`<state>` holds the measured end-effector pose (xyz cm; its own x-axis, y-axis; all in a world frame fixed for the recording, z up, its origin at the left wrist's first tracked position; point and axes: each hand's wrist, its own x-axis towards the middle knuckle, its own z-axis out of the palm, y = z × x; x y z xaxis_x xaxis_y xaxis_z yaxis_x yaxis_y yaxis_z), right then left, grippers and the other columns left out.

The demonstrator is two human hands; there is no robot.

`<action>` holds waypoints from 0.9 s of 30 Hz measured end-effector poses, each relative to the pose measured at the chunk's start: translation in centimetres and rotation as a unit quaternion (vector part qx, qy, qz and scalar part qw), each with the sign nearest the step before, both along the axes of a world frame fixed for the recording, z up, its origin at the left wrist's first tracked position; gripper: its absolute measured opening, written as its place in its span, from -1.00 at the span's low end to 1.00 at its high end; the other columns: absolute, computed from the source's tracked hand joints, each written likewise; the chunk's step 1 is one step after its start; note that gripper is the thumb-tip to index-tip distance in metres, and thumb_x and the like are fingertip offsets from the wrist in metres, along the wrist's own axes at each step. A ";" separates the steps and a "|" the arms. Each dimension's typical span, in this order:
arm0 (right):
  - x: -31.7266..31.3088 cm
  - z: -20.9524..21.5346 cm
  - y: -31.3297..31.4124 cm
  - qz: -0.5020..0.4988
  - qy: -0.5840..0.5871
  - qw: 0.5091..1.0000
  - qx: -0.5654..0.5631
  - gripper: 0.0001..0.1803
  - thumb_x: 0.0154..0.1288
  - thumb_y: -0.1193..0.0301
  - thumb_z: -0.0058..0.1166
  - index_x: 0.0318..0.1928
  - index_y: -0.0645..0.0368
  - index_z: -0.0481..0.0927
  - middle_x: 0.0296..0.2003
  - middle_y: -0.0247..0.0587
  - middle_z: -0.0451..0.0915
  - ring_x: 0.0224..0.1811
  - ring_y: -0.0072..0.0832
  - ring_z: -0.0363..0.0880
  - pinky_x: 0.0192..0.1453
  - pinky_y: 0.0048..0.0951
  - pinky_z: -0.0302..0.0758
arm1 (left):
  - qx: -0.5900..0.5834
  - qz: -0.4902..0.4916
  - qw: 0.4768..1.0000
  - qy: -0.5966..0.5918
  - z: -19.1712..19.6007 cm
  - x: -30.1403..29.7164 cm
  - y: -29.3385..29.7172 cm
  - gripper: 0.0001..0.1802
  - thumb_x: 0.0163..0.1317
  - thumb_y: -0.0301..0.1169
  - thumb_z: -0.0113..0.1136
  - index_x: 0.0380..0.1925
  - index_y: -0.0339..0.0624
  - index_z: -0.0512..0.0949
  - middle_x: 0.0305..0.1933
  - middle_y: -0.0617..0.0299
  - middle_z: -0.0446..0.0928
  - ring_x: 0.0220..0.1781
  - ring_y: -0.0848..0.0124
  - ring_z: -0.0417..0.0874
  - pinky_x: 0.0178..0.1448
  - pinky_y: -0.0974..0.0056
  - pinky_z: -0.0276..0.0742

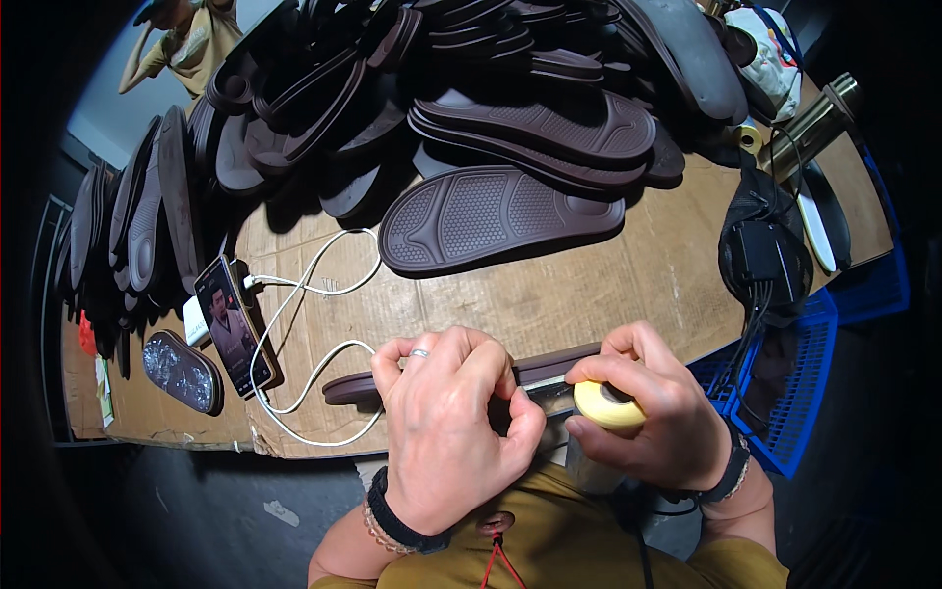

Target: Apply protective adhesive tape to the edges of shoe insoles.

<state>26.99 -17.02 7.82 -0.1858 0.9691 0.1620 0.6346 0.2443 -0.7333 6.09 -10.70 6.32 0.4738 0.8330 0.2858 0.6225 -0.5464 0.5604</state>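
A dark brown shoe sole [345, 391] stands on its edge at the front of the table, seen side-on. My left hand [446, 417], a ring on one finger, is closed over its middle; the fingertips are partly hidden. In my right hand [653, 417] is a roll of pale yellow tape [610, 406], gripped between thumb and fingers. A narrow strip of tape [546, 382] runs from the roll along the side of the sole toward my left hand. Just beyond lies another brown sole [491, 218], textured face up.
Many brown soles [530, 128] are heaped at the back and left. A phone [231, 324] with a white cable [314, 285] lies at left, near a plastic-wrapped sole [182, 371]. A metal flask [819, 123], black pouch [765, 255] and blue crate [800, 393] are at right.
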 end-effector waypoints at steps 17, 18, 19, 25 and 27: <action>-0.1 -0.1 0.1 -0.012 -0.001 1.000 -0.003 -0.60 0.15 0.36 0.50 -0.03 0.23 0.69 -0.16 0.01 0.49 -0.22 -0.13 0.63 -0.09 -0.27 0.63 | -0.006 0.007 1.000 0.003 0.2 0.4 0.4 -0.82 -0.07 -0.48 0.30 -0.53 -0.10 0.45 -0.35 0.25 0.52 -0.29 0.23 0.50 0.15 0.06 0.19; -0.1 -0.1 0.1 -0.012 -0.004 1.000 0.000 -0.60 0.15 0.35 0.50 -0.03 0.23 0.69 -0.16 0.01 0.49 -0.22 -0.13 0.63 -0.09 -0.27 0.63 | -0.006 0.007 1.000 0.003 0.2 0.3 0.4 -0.82 -0.07 -0.48 0.30 -0.53 -0.10 0.45 -0.35 0.25 0.52 -0.29 0.23 0.50 0.15 0.06 0.19; 0.0 -0.1 0.0 -0.012 -0.007 1.000 0.003 -0.60 0.15 0.34 0.50 -0.03 0.22 0.69 -0.16 0.00 0.49 -0.22 -0.13 0.63 -0.08 -0.27 0.63 | -0.015 0.005 1.000 0.006 0.3 0.3 0.4 -0.82 -0.07 -0.49 0.31 -0.54 -0.10 0.44 -0.34 0.25 0.53 -0.30 0.23 0.50 0.14 0.07 0.19; 0.0 -0.2 -0.2 -0.012 -0.007 1.000 -0.001 -0.59 0.15 0.33 0.50 -0.03 0.22 0.70 -0.16 0.00 0.49 -0.22 -0.12 0.64 -0.08 -0.27 0.63 | -0.020 0.002 1.000 0.004 0.3 0.1 0.4 -0.81 -0.07 -0.50 0.31 -0.55 -0.10 0.44 -0.34 0.26 0.55 -0.30 0.25 0.52 0.13 0.08 0.18; -0.1 -0.2 -0.2 -0.014 -0.007 1.000 0.001 -0.59 0.15 0.34 0.50 -0.03 0.23 0.70 -0.16 0.01 0.49 -0.22 -0.12 0.65 -0.08 -0.27 0.63 | -0.021 0.003 1.000 0.005 0.3 0.2 0.3 -0.81 -0.07 -0.50 0.31 -0.56 -0.10 0.44 -0.34 0.26 0.55 -0.30 0.25 0.52 0.13 0.08 0.18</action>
<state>26.90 -17.20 7.63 -0.1609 0.9735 0.1622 0.6514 0.2282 -0.7236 6.25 -10.37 6.63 0.4706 0.8475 0.2457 0.6313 -0.5179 0.5773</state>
